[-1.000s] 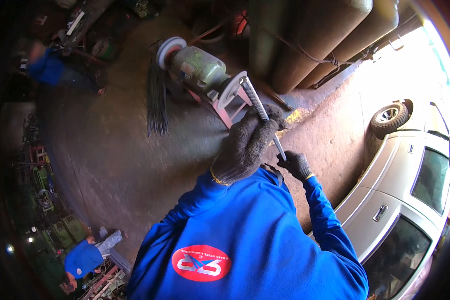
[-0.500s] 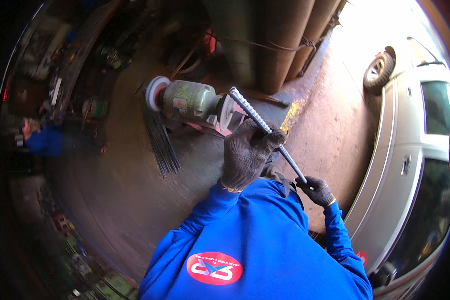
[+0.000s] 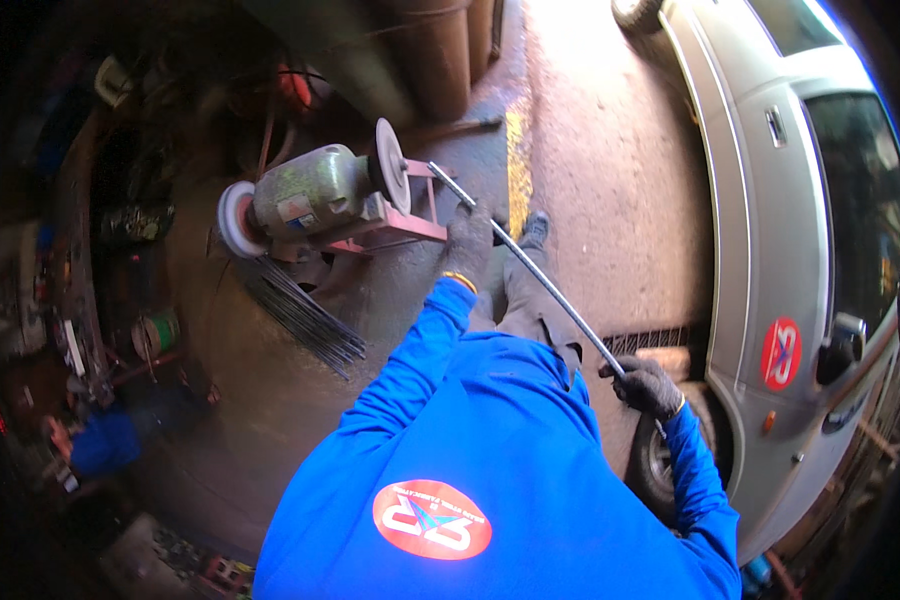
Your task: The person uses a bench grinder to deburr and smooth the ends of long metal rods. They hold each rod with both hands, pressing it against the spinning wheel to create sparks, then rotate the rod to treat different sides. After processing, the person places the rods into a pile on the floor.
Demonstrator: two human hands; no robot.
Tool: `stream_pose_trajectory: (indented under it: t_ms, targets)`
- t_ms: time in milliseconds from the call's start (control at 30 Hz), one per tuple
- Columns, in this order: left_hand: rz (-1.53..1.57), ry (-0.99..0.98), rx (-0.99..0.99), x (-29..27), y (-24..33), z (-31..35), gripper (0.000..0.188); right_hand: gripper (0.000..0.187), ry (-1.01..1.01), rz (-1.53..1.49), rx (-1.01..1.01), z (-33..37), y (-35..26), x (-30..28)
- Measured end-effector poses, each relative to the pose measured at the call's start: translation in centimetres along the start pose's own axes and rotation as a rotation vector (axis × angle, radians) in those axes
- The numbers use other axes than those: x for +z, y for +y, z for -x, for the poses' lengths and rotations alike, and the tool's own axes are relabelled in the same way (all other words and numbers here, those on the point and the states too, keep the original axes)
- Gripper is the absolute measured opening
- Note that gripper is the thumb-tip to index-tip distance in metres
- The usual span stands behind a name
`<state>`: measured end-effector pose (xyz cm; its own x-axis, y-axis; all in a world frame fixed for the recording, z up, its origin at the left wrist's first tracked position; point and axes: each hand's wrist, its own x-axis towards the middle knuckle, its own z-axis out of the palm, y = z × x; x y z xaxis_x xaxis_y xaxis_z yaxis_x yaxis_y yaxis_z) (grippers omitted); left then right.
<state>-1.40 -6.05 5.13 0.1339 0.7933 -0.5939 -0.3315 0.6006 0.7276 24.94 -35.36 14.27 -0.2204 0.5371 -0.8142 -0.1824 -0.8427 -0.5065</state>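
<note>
One bench grinder (image 3: 315, 195), two grinding wheels, one steel rod (image 3: 530, 270), two gloved hands, one car (image 3: 770, 250).

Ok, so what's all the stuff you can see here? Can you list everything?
metal rod: one, grey, held in both hands, its tip by the grinder wheel
bench grinder: one, greenish, on a pink stand, middle
bundle of thin rods: one, dark, on the floor below the grinder
car: one, silver, right
floor drain grate: one, dark, near the car
left hand: grey glove, grips the rod up front
right hand: dark glove, grips the rod's near end
</note>
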Motion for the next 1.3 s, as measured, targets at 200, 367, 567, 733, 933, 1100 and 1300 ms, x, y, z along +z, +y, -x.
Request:
stream_pose_trajectory:
  t_ms: [200,367,567,733,933,1100,1300]
  targets:
    - [0.55,-0.029,-0.349,-3.1,-3.3,-1.9,0.024,0.028,-0.045,0.114,0.114,-0.6,-1.1,4.9]
    - [0.51,0.046,-0.315,-5.6,-4.2,-3.0,0.028,0.027,-0.075,0.118,0.043,-1.3,-2.2,6.8]
    - [0.553,0.06,-0.35,-6.9,-4.2,-3.4,0.029,0.031,-0.049,0.087,0.126,-2.0,-2.0,7.0]
    - [0.577,0.064,-0.356,-7.2,-4.4,-3.3,0.029,0.034,-0.011,0.257,0.015,-0.7,-4.0,7.8]
    - [0.592,0.048,-0.342,-6.4,-4.0,-3.0,0.03,0.038,0.189,0.606,-0.104,-0.2,-4.8,8.1]
    - [0.66,0.017,-0.384,-6.6,-4.2,-3.7,0.028,0.034,0.37,1.126,-0.406,-0.4,-4.2,7.7]
    - [0.787,-0.028,-0.392,-5.9,-3.9,-3.5,0.034,0.05,0.574,1.697,-0.239,1.1,-5.5,9.5]
